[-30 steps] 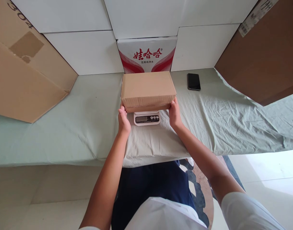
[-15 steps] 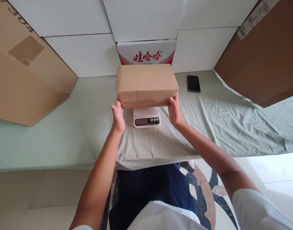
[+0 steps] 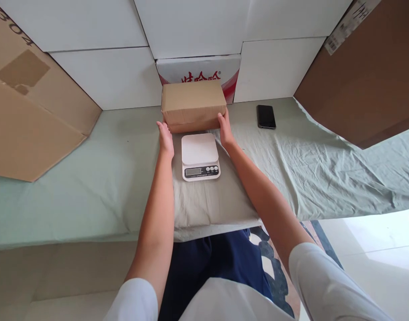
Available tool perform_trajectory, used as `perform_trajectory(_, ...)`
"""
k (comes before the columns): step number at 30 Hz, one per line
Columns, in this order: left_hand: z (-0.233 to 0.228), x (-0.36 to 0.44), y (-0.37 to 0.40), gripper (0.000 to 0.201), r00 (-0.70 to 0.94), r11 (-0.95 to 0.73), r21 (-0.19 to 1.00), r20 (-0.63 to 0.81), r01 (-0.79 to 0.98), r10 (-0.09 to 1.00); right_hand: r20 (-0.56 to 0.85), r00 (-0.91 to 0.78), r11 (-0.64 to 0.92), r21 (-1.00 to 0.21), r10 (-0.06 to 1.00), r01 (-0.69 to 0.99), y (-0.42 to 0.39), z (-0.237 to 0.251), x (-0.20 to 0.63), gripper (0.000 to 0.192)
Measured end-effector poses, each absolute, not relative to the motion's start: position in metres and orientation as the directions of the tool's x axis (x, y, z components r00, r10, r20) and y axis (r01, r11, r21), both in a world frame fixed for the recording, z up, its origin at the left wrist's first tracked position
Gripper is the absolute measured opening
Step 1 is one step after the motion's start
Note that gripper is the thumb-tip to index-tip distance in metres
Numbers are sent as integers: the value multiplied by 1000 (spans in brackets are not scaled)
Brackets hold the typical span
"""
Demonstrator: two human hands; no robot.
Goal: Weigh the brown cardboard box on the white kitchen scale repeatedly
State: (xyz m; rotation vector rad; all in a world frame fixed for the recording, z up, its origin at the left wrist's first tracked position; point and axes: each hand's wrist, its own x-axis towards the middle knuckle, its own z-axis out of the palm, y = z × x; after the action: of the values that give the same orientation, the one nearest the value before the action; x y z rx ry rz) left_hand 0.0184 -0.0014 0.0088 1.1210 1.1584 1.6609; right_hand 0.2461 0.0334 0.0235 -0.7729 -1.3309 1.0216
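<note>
I hold a plain brown cardboard box (image 3: 192, 104) between both hands, behind a small white kitchen scale (image 3: 199, 156). My left hand (image 3: 165, 138) presses on the box's left near corner and my right hand (image 3: 225, 130) on its right near corner. The box sits low at the back of the table, in front of a white carton with red lettering (image 3: 197, 70). The scale's platform is bare and its display faces me. I cannot tell whether the box rests on the cloth or hangs just above it.
A pale green cloth (image 3: 307, 169) covers the table. A black phone (image 3: 266, 116) lies at the back right. Large brown cardboard boxes lean in at the left (image 3: 30, 111) and right (image 3: 368, 76). White blocks (image 3: 117, 76) form the back wall.
The box was lifted off the scale and carried away from me to the back of the table, behind the scale. Both hands stayed on its near corners.
</note>
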Motion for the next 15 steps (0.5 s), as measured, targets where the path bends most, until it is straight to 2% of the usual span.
perform_trajectory(9, -11, 21, 7, 110, -283, -267, 955, 222, -132, 933, 330, -69, 317, -936, 941, -155, 41, 4, 250, 85)
perform_trajectory(15, -15, 19, 11, 108, -274, -244, 957, 195, -155, 942, 321, -51, 308, -935, 946, -177, 43, 3, 251, 79)
